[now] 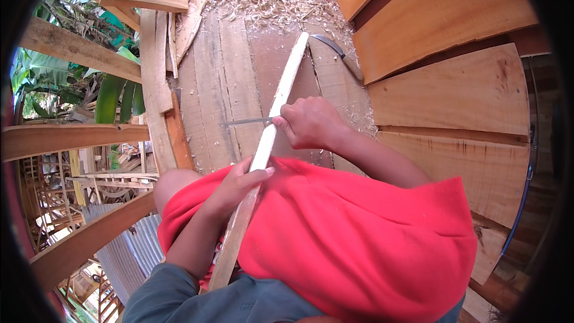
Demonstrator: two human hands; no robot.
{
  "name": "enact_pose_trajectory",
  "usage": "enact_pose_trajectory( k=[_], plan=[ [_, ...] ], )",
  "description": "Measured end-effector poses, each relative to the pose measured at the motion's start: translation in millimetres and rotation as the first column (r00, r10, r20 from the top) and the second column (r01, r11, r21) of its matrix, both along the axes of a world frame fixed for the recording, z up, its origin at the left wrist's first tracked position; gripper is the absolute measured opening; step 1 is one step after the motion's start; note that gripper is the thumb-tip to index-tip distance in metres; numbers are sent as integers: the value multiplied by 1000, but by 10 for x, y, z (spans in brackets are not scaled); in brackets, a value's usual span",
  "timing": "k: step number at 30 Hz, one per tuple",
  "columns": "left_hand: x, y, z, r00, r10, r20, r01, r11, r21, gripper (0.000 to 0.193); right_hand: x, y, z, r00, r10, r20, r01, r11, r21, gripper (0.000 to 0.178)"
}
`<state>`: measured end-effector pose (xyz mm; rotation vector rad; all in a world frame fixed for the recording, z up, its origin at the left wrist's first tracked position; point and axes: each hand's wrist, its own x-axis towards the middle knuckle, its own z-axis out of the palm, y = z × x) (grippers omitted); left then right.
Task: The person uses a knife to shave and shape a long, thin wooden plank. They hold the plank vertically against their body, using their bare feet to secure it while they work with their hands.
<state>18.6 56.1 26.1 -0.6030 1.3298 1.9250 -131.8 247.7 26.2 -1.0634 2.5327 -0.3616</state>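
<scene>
Right grip (312, 122) clenched a thin grey-bladed knife (248, 121), left grip (238, 185) clasped a long pale wooden strip (290, 78); I judged shallow, even strokes along its grain best.

The right hand (308, 122) is curled into a fist ahead of the left hand (241, 183), whose thumb (260, 175) lies outstretched.

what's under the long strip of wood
Below the strip, plank floor shows around its far end and red cloth beside its nearer part; whatever it directly covers is hidden.
</scene>
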Motion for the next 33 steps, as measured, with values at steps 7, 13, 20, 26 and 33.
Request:
enact_pose_trajectory(
  k=[7,13,20,26,33],
  plan=[
    [113,8,73,995,90,42,-91,995,27,41,-169,85,-277,997,-59,-57,59,998,-8,40],
    [147,-52,126,991,127,45,-129,991,39,37,-470,253,-314,989,-37,-146,34,999,-22,36],
    [174,-107,80,985,171,26,-172,984,38,29,-210,62,-305,992,-47,-121,46,999,-9,40],
    [160,-207,85,980,198,24,-200,978,65,28,-36,-108,-256,987,-31,-157,28,999,-25,39],
    [141,-189,39,979,202,-9,-201,978,51,26,-238,-198,-334,988,-63,-141,61,998,-14,36]
  ],
)
